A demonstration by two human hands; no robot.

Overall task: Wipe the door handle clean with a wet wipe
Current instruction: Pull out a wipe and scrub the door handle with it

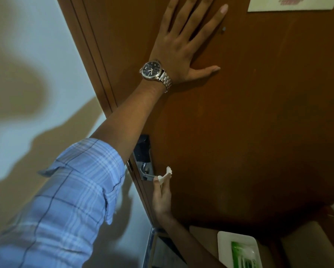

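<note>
The left hand (183,45) lies spread flat on the door (259,122), steadying it. The right hand (163,192) pinches the wet wipe (165,176) at the door handle's (147,174) tip. It is best to wrap the wipe around the lever and rub along it firmly.

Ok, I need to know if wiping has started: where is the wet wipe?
The wet wipe is low in the head view, bunched in the right hand, touching the tip of the door handle, below the left hand pressed flat on the door.
</note>
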